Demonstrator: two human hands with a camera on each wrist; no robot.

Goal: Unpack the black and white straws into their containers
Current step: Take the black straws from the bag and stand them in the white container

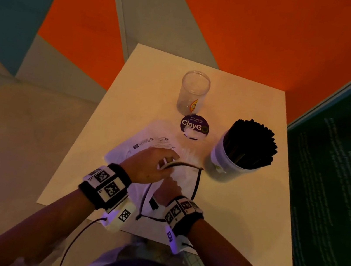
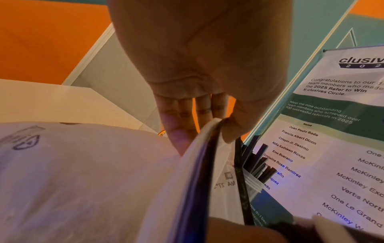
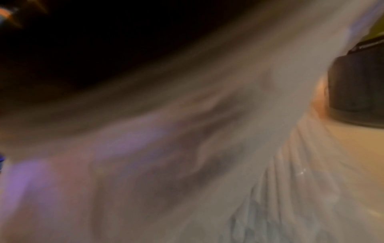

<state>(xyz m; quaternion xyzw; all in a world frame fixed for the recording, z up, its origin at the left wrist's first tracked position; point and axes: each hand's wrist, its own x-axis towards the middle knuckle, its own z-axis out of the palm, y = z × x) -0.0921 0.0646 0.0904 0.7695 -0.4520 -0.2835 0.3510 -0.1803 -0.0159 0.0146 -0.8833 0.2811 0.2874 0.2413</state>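
A white bag (image 1: 144,146) with a black-corded rim lies on the small table (image 1: 146,77). My left hand (image 1: 151,165) pinches that rim (image 2: 216,126) between thumb and fingers and holds the mouth lifted. My right hand (image 1: 167,191) reaches into the bag's mouth, its fingers hidden inside. The right wrist view is blurred, showing only pale bag material (image 3: 228,148) and faint ribbed streaks (image 3: 295,164). A white tub (image 1: 223,161) to the right is packed with black straws (image 1: 251,142), whose tips show as black straws (image 2: 259,162) in the left wrist view. A clear jar (image 1: 193,92) stands empty at the back.
A round purple "ClayGo" disc (image 1: 194,126) lies between the jar and the bag. A printed poster board (image 1: 334,181) stands close along the table's right side. Orange and grey floor surrounds the table. Cables hang from both wrists near the front edge.
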